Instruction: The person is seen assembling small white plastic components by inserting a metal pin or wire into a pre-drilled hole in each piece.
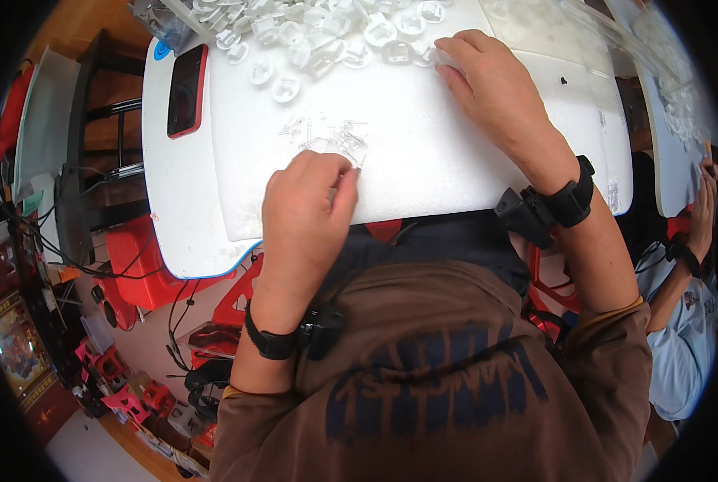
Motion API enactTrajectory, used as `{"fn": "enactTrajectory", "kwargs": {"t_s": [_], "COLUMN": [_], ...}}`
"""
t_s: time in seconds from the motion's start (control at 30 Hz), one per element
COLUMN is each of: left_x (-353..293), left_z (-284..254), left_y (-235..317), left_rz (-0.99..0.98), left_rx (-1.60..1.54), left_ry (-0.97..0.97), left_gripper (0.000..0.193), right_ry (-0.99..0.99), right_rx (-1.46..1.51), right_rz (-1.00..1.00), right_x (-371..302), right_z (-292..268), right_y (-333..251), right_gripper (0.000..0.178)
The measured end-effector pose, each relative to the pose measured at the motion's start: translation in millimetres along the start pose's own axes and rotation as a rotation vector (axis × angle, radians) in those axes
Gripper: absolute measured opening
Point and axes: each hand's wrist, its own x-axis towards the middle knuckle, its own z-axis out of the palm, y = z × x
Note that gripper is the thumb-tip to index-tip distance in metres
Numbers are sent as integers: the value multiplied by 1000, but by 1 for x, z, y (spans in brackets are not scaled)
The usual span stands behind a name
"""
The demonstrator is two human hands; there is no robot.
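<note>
White plastic caps [327, 36] are being reached by the right hand [487, 88]; left hand [306, 213] fingers are being pinched together on small pins [335, 138], best lifted singly.

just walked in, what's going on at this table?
A person sits at a white table covered by a white foam sheet. The left hand pinches at a scatter of small clear pins. The right hand reaches into a heap of white plastic parts at the far edge. A red-cased phone lies to the left.
</note>
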Motion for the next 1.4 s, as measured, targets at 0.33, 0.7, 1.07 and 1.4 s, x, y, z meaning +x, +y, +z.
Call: {"fn": "enactTrajectory", "kwargs": {"t_s": [0.33,0.7,1.07,1.4], "left_x": [3,2,-11,-14], "left_z": [9,-25,-28,-32], "left_y": [4,81,105,113], "left_rz": [0,-172,99,275], "left_rx": [86,-978,-742,-512], "left_ry": [-61,-144,-138,-64], "left_gripper": [8,14,13,15], "right_ry": [-32,-186,-138,-172], "right_rx": [373,2069,2231,2174], "right_rz": [138,734,660,670], "right_x": [-36,-91,-104,-107], "right_z": [-44,-98,-101,-108], "right_y": [-15,-51,-58,-65], "right_gripper": [28,41,39,41]}}
